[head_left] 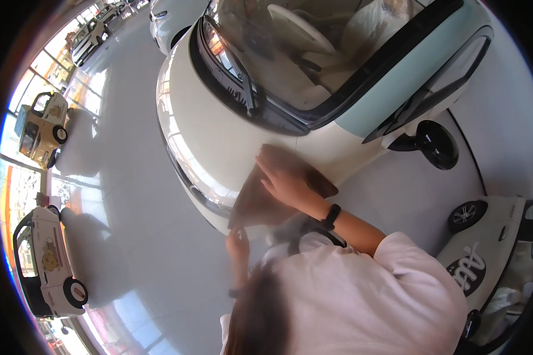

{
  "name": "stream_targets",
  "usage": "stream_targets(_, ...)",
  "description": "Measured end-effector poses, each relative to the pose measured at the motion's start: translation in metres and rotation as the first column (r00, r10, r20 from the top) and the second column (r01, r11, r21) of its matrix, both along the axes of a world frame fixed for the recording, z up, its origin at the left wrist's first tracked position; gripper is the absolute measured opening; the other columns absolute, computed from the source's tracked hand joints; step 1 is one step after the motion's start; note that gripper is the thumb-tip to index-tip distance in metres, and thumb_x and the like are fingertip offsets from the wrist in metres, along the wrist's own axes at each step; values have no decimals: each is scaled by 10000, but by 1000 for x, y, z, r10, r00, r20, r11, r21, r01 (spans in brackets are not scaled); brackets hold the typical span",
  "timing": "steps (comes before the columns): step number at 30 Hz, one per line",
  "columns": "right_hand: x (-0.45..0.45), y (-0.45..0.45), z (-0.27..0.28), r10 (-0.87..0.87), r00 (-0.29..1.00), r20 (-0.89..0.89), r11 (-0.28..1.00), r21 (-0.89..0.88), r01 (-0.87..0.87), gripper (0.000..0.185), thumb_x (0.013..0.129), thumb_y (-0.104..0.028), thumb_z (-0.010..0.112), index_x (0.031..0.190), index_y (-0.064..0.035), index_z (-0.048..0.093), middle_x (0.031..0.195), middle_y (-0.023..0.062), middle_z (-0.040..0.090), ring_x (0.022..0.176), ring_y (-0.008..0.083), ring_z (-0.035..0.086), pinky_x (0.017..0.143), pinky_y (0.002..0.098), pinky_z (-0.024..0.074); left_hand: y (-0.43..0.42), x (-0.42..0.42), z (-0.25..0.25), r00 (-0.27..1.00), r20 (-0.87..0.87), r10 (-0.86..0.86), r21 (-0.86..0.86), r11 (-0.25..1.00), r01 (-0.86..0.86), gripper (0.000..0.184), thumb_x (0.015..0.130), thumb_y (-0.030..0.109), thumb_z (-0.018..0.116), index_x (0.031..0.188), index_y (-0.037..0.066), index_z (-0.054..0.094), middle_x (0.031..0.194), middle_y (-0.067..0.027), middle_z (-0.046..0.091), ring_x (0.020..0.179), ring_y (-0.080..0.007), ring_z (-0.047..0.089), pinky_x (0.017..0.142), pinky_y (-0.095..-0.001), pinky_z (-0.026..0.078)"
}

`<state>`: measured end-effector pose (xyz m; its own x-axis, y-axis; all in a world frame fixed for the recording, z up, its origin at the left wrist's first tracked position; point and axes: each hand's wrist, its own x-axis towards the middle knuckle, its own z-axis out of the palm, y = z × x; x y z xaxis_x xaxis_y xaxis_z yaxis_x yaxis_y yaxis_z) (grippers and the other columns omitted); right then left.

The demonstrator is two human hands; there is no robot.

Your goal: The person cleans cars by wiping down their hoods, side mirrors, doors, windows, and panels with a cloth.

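Note:
A brown cloth [251,204] lies spread over the front side of a cream-white car's hood [231,133]. My right hand [285,184] rests on top of it with the fingers stretched out, and a black band circles that wrist. At the cloth's lower corner, my left hand [237,244] has its fingers closed on the edge; they are slightly blurred. The car's windshield [314,65] and wiper [247,94] are just beyond the hood. Part of the car below the cloth is hidden by my arms and pale shirt.
A black side mirror [438,145] juts out at the right. Behind it stands a white car with lettering [485,248]. Across the shiny grey floor [130,195], a tan car [43,130] and a white car with a cartoon [46,263] stand by the windows.

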<state>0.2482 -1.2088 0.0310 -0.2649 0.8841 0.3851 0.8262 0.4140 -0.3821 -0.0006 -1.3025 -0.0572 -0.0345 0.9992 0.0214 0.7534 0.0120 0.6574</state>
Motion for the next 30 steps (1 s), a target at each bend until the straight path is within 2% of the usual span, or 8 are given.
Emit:
stream_targets(4,33,-22,16,47,998,-47,980,-194,-55,674,959,-245,581,1557,-136,289,1253,173,611,871,348,674,762,444,545,11,-10,-8,950,253,182,-221,967,-126,301,990,139,585,1232,-25,657,925,-183,727,871,-262,743,707,-352,588)
stream_targets(8,71,-37,32,93,993,-77,976,-189,-106,718,920,-204,644,1553,-183,306,860,174,682,746,347,671,675,454,530,37,-13,1,653,738,171,-80,983,-167,392,1012,120,579,1342,-89,538,1136,-123,663,1030,-188,682,843,-290,560)
stream_targets(11,79,-24,31,178,981,-81,967,-172,-190,784,885,-183,683,1560,-183,285,821,167,682,726,354,668,663,461,527,58,28,44,665,745,52,69,985,-155,496,1014,115,585,1436,-78,411,1296,-139,582,1167,-170,597,940,-261,499)
stream_targets(14,69,-11,46,180,982,-52,935,-302,-187,854,837,-169,728,1562,-167,278,1000,201,678,825,367,673,709,453,538,85,61,52,982,182,-55,149,988,27,846,938,288,686,1537,-61,200,1509,-272,367,1406,-364,379,1159,-442,299)
stream_targets(16,55,4,44,195,979,-58,919,-337,-203,905,799,-169,764,1561,-140,276,1183,234,624,974,381,646,800,446,533,97,83,46,964,-268,-9,171,984,57,830,949,358,629,1527,-67,212,1546,-304,284,1435,-442,301,1187,-471,241)
stream_targets(23,8,97,46,342,933,115,910,-290,-298,1062,676,-206,873,1541,-34,281,1518,267,382,1426,404,343,1152,436,347,141,57,43,989,-84,124,277,956,-96,619,1023,292,489,1517,-17,281,1543,-341,269,1429,-505,275,1177,-531,248)
stream_targets(26,-25,143,52,266,940,211,883,-444,-151,1112,652,-239,901,1544,-30,273,1511,265,395,1431,404,340,1158,437,341,196,6,8,865,-499,49,198,978,58,536,979,164,450,1508,128,369,1466,-418,316,1332,-629,327,1088,-616,345)
stream_targets(30,-62,181,72,195,928,316,822,-569,21,1178,624,-270,926,1557,-35,245,1502,263,408,1421,393,361,1145,434,362,276,-39,-57,857,-486,171,171,980,-99,522,985,157,415,1500,233,390,1447,-452,315,1284,-692,344,998,-671,419)
